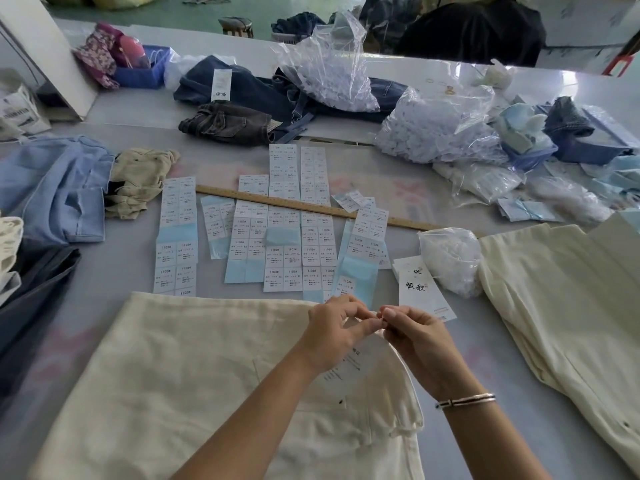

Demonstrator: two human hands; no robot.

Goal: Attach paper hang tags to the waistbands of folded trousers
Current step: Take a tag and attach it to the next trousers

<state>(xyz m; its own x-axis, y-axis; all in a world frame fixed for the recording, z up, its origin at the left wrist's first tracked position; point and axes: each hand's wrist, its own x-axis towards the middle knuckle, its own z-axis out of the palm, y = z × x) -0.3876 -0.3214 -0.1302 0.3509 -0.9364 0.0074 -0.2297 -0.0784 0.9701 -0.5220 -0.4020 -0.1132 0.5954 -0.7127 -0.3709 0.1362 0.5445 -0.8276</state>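
my left hand [334, 327] and right hand [412, 332] meet fingertip to fingertip just above the waistband end of the cream trousers [194, 375] folded flat in front of me. both sets of fingers are curled in a tight pinch around something very small between them. i judge it to be the fastener or loop for a tag, but it is too small to make out. under my hands a paper hang tag [349, 367] lies on the trousers near the waistband, printed side up, partly hidden by my left wrist.

so the step in hand looks like joining the tag to this pair: the tag is in place on the cloth, and the tie is being worked at my fingertips. whether it is already through the waistband i cannot tell.

the next move calls for fine control: keep the pinch tight, close or pull the fastener through, then let the tag lie flat.

more hang tags [424, 292] sit just beyond my right hand, beside a small clear bag [450, 258] of white bits. sticker sheets [284, 237] and a wooden ruler [311, 206] lie further out, and another cream pair [561, 306] waits on my right.
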